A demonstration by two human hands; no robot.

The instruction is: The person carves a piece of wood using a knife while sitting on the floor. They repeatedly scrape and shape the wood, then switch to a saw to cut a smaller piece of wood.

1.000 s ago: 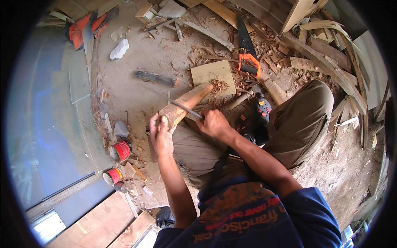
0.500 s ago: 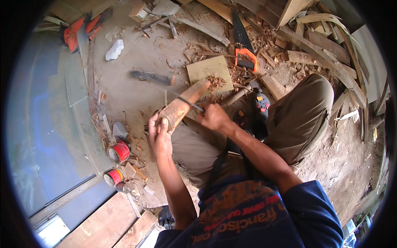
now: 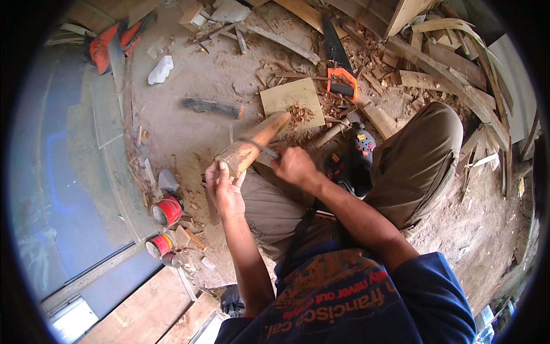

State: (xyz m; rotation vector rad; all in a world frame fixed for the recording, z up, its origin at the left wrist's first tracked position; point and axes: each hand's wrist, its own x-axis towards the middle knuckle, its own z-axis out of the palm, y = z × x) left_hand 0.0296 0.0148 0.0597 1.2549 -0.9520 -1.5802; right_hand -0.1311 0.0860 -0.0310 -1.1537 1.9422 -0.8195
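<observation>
My left hand (image 3: 227, 186) is wrapped around the near end of a tapered wooden piece (image 3: 259, 139), thumb on top. The wood slants away to the right; bare, paler cut faces show along it. Its narrow far end overlaps a square board (image 3: 306, 94) strewn with shavings, though contact with the board cannot be made out. In my right hand (image 3: 295, 165), fingers closed, is a tool with a narrow metal blade (image 3: 264, 149). The blade lies across the middle of the wood; its handle is hidden in my fist, and its exact kind is unclear.
A hand saw (image 3: 341, 80) with an orange handle lies beyond the board, and a hammer (image 3: 332, 132) by my foot. A dark stick (image 3: 212, 107) and white lump (image 3: 161, 70) are left; red cans (image 3: 167, 211) stand near a blue-grey panel (image 3: 74, 172). Scrap timber (image 3: 452, 74) piles up right.
The blade has shifted slightly nearer to me along the wood, with my right hand moving a little toward me. My left hand keeps its hold.
</observation>
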